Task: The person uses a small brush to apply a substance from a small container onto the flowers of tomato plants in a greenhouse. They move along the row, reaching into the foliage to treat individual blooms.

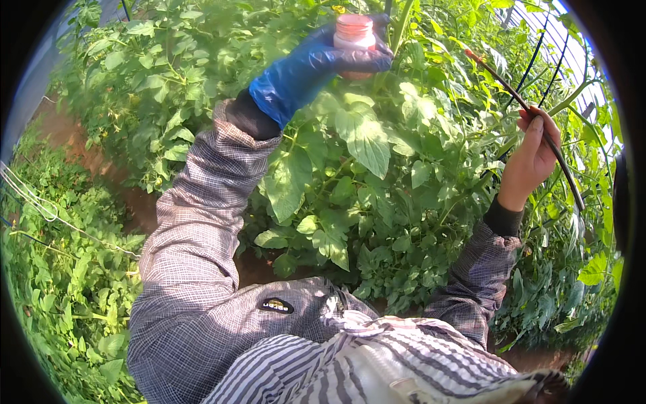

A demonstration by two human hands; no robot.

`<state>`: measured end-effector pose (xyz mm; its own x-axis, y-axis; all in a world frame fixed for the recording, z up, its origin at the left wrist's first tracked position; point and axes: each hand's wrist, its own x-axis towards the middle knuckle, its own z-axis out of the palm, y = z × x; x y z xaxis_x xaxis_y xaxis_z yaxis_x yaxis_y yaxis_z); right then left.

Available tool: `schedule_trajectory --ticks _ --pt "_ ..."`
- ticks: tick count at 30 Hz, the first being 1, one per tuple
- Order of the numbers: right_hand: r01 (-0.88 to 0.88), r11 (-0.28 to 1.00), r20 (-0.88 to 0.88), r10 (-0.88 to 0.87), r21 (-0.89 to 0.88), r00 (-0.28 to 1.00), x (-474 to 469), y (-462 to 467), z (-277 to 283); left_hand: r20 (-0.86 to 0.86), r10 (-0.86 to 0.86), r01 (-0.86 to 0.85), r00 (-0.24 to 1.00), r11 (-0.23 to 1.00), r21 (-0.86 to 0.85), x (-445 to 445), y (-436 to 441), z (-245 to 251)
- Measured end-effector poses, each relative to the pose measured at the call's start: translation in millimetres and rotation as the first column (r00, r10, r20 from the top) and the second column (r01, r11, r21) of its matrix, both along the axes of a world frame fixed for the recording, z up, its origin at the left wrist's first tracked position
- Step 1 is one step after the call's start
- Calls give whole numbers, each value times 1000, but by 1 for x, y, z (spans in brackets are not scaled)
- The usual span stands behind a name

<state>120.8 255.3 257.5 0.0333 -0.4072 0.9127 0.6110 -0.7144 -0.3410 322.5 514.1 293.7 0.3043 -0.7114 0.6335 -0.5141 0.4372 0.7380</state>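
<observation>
In a blue glove, my left hand (pixel 323 63) is closed around a small open jar (pixel 355 33) with a threaded neck and reddish contents or staining. It is held up among the tomato plants at the top centre. My bare right hand (pixel 535 146), at the right, grips a thin dark brush-like stick (pixel 509 91) between thumb and fingers. The stick slants, its reddish tip up and to the left, apart from the jar, and its other end points down to the right. A broad tomato leaf (pixel 366 141) hangs below the jar.
Dense tomato plants (pixel 404 202) with a thick green stem (pixel 402 25) stand before me. Dark support strings (pixel 535 55) run at the upper right. White twine (pixel 75 227) crosses low plants on the left. Brown soil (pixel 75 141) shows between rows.
</observation>
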Motion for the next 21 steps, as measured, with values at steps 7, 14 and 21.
schedule_trajectory --ticks 7,14,21 --pt "113 993 0 -113 30 994 -38 33 -38 -152 105 -88 983 990 113 -32 48 -43" --pt "91 982 94 -108 167 990 -39 69 -77 -315 34 -6 949 996 88 -55 91 -92" --pt "165 931 98 -207 326 973 -59 107 -100 -208 -26 22 978 1000 -20 -43 120 -137"
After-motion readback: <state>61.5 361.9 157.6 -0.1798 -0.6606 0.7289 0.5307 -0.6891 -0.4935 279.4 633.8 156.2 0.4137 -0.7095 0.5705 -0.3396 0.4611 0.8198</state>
